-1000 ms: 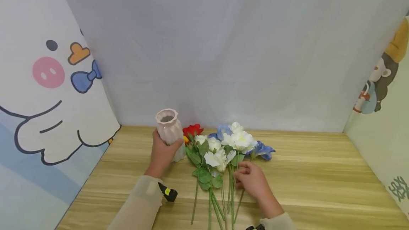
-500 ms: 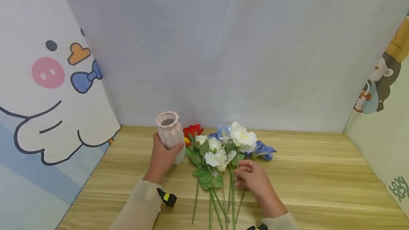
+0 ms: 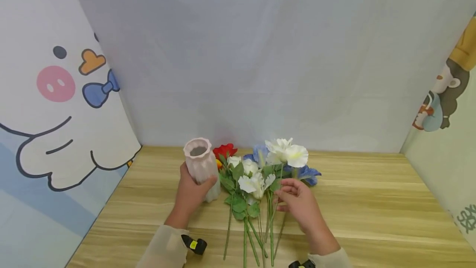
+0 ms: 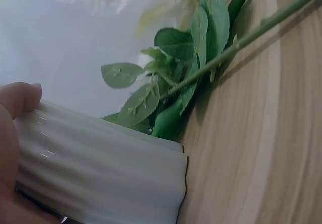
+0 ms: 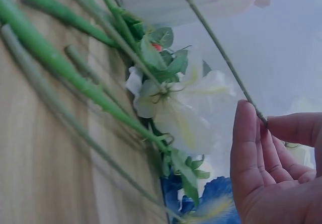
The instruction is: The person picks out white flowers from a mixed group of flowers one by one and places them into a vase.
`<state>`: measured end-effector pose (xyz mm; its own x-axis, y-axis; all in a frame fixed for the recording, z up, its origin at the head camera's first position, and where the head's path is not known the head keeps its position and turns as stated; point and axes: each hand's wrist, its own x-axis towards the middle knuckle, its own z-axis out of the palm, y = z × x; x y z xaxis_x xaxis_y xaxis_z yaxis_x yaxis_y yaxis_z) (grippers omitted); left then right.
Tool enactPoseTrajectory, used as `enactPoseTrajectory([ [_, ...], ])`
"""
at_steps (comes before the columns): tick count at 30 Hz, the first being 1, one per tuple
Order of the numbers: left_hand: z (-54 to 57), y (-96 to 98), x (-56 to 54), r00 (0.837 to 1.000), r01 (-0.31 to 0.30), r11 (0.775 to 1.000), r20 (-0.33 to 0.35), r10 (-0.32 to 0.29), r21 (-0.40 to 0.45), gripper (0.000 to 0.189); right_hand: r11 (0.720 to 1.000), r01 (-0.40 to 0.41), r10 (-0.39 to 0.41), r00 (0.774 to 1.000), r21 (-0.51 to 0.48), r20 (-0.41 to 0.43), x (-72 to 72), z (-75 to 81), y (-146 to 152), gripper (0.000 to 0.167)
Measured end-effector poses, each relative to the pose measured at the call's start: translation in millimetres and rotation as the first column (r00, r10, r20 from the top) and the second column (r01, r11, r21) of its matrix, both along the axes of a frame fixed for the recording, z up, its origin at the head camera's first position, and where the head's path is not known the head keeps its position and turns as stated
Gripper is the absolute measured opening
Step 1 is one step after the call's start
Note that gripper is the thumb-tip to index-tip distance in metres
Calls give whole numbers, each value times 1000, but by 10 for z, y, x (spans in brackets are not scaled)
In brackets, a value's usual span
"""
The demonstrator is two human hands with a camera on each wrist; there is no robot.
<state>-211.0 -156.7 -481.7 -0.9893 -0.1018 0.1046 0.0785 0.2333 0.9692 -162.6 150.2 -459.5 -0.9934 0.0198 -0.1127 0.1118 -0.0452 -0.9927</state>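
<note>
My left hand [image 3: 191,191] grips a pale pink ribbed vase [image 3: 201,168], its thumb across the near side and the open mouth facing up. In the left wrist view the vase's lower end [image 4: 151,183] is close to the wooden tabletop; whether it touches I cannot tell. My right hand [image 3: 299,202] pinches the thin stem [image 5: 216,48] of a white artificial flower [image 3: 286,152] between thumb and fingers. That bloom stands above the pile, where white roses [image 3: 250,166], another white flower [image 3: 254,185], a red flower [image 3: 224,150] and blue flowers [image 3: 306,175] lie.
Several green stems [image 3: 245,239] point toward the near edge of the wooden table [image 3: 372,202]. A grey cloth backdrop [image 3: 260,73] rises behind it. Cartoon-printed panels stand at the left [image 3: 55,135] and right [image 3: 446,156].
The white flower in my right hand has risen and shifted right, away from the pile. My left hand has brought the vase a little nearer, with its mouth lower in view.
</note>
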Motion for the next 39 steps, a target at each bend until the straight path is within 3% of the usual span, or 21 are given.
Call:
enactPoseTrajectory([
  [14,-31,206,372,999,-9,1000,-44,9,8,93,998,50,-53,996,-40,-76,131,282,-31,28],
  [20,-35,277,441,998,4,1000,-57,-4,-10,91,993,94,-103,981,-66,-164,222,377,-62,21],
  [27,-89,258,476,997,-41,999,-67,39,-22,91,983,117,-158,931,-139,-330,290,447,-153,13],
  [35,-93,307,484,994,-20,999,-104,17,-30,92,968,122,-213,866,-221,-453,317,499,-192,16],
  [39,-97,314,469,993,-17,999,-113,13,-37,91,955,89,-231,821,-282,-523,290,537,-218,16],
])
